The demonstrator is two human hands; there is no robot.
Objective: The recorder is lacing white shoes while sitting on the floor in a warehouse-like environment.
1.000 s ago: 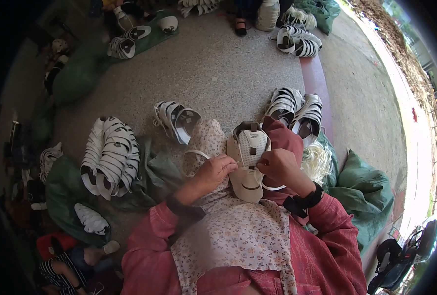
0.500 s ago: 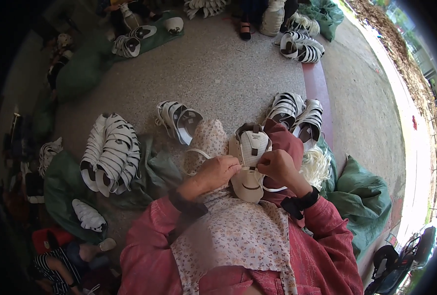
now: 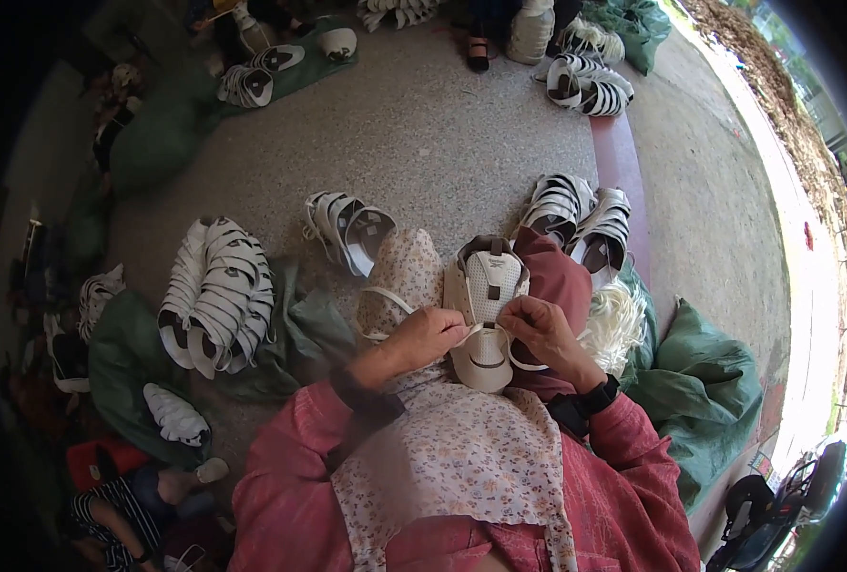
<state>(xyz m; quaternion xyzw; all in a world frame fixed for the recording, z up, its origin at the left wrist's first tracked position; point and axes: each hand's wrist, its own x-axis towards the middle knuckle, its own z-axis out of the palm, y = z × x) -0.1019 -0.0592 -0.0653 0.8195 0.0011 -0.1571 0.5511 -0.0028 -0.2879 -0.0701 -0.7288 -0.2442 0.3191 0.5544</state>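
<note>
A cream shoe upper (image 3: 481,374) rests on my lap between my knees, its toe toward me and its perforated tongue (image 3: 493,277) lying flat at the middle. My left hand (image 3: 423,336) is closed at the left side of the lace holes, pinching a white shoelace (image 3: 393,296) that loops out over the apron. At the opposite side, my right hand (image 3: 541,330) pinches the lace with thumb and forefinger, close to the lowest holes. Its other fingers are partly curled. The lace also shows below the right hand, beside the toe.
Stacked white shoe uppers (image 3: 215,291) stand at the left, with more uppers (image 3: 349,232) ahead and beyond my right knee. A bundle of white laces (image 3: 614,329) lies by my right thigh, next to a green sack (image 3: 700,381). Other people sit at the far side and lower left.
My right hand has turned, its fingers loosening from a tight fist into a pinch at the lace. My left hand stays almost in place on the lace.
</note>
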